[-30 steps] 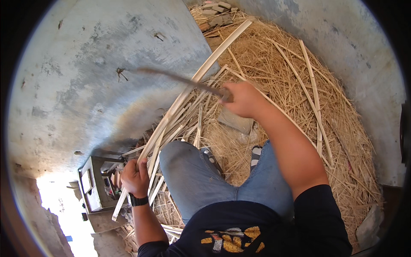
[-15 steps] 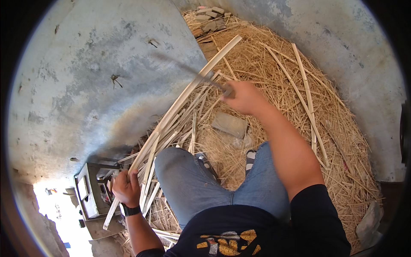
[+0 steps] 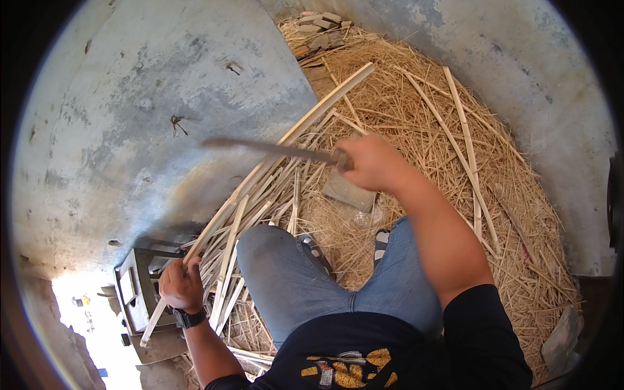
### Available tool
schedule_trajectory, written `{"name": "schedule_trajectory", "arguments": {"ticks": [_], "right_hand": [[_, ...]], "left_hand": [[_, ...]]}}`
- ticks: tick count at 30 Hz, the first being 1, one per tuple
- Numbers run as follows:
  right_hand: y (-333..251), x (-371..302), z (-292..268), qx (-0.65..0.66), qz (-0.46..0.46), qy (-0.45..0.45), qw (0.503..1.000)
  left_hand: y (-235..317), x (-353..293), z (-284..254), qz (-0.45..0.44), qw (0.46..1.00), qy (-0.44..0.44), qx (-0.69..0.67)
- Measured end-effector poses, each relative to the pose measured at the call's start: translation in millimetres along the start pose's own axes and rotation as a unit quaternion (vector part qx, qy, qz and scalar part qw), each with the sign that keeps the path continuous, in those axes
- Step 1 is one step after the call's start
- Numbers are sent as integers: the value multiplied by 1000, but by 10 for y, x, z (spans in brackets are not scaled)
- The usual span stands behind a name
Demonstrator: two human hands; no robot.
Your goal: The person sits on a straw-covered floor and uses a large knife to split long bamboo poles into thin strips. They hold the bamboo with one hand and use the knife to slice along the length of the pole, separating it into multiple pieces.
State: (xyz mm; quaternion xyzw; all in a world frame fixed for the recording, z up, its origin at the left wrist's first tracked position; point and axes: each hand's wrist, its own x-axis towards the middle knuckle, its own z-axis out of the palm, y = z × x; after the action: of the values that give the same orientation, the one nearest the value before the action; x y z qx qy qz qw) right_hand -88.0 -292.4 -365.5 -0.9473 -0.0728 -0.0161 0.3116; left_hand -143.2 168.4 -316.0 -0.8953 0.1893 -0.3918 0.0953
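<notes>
My left hand [image 3: 181, 286] is closed around a long pale split bamboo strip [image 3: 242, 190] near its lower end. The strip slants up and away to the right, its far end above the straw-like litter. In my right hand [image 3: 370, 162] is the handle of a long-bladed knife [image 3: 276, 149], a machete by its shape. The blade points left and crosses over the strip; whether it touches the strip I cannot tell. Its tip is slightly blurred.
Several bamboo strips [image 3: 227, 266] lie beside my left knee. A brick-like block [image 3: 349, 190] sits in the shavings [image 3: 416, 136] before my feet. Two long strips [image 3: 465, 130] lie at right. Grey walls [image 3: 130, 130] stand left and right; a box-like frame [image 3: 135, 289] is at lower left.
The knife has swung down, its blade turning from up-left to nearly level. My right hand is slightly lower. My left hand and the strip have shifted a little to the left.
</notes>
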Motion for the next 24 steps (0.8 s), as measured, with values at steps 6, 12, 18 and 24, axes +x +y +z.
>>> {"name": "schedule_trajectory", "arguments": {"ticks": [6, 12, 18, 24], "right_hand": [[302, 106, -110, 107, 87, 10, 990], [68, 91, 53, 67, 43, -7, 997], [112, 102, 31, 47, 12, -12, 999], [430, 126, -26, 147, 87, 74, 983]], "left_hand": [[-35, -2, -80, 5, 1000, -4, 5], [-58, -80, -37, -11, 1000, -24, -10], [-71, -101, -84, -16, 1000, -15, 0], [-167, -141, -90, -28, 1000, -9, -8]]}}
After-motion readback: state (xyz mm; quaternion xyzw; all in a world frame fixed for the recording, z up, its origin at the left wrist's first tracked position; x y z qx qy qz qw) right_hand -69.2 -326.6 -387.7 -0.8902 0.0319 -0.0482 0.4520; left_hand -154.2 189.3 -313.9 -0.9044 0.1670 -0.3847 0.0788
